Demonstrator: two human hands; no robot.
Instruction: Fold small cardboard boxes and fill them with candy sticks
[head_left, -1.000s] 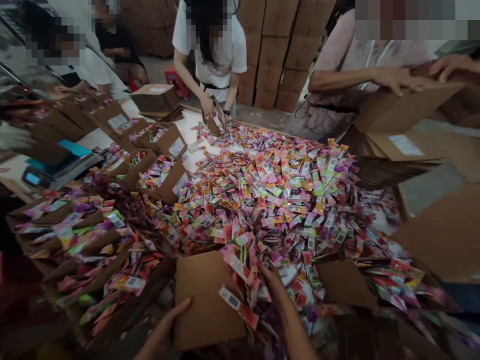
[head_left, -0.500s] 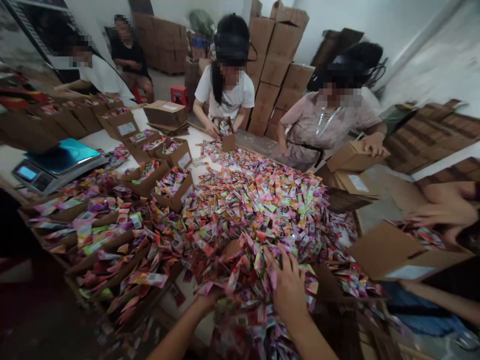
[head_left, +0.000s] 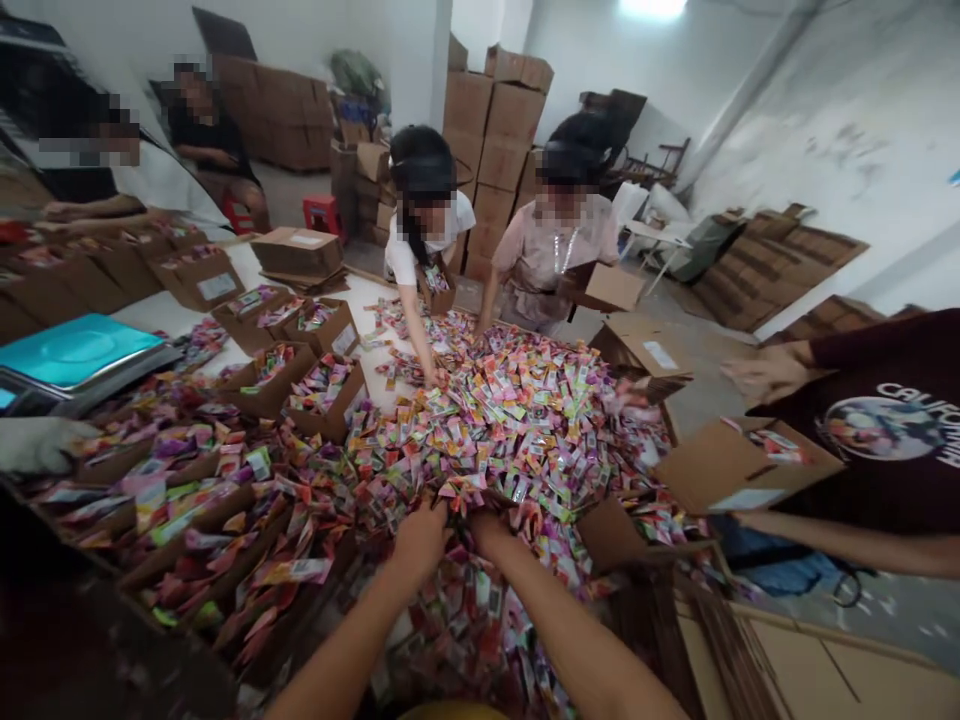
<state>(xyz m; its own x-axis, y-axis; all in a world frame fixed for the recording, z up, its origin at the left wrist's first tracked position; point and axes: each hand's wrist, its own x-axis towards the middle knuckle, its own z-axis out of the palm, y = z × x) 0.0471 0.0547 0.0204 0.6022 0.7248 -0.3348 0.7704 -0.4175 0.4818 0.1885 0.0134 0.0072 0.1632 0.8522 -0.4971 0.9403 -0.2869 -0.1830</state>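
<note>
A large heap of small, bright printed packets [head_left: 517, 420] in pink, purple, orange and green covers the table before me. My left hand [head_left: 421, 535] is at the near side of the heap, its fingers bent closed against some packets. Close beside it, my right hand [head_left: 491, 535] is pushed in among the packets, and its fingers are hidden under them. Several packets lie between and over the two hands. To the left stand open cartons [head_left: 322, 400] filled with the same packets.
A scale [head_left: 82, 350] with a blue top is at the left, near a gloved hand [head_left: 45, 445]. Two co-workers reach toward the heap's far side. At the right a person in a dark shirt is by an open carton [head_left: 742, 465]. Flattened cardboard [head_left: 810, 660] lies at the lower right.
My hands have drawn closer together; the right one, spread on top of the packets before, is now sunk among them. The co-worker across now stretches an arm to the heap. My view has turned right.
</note>
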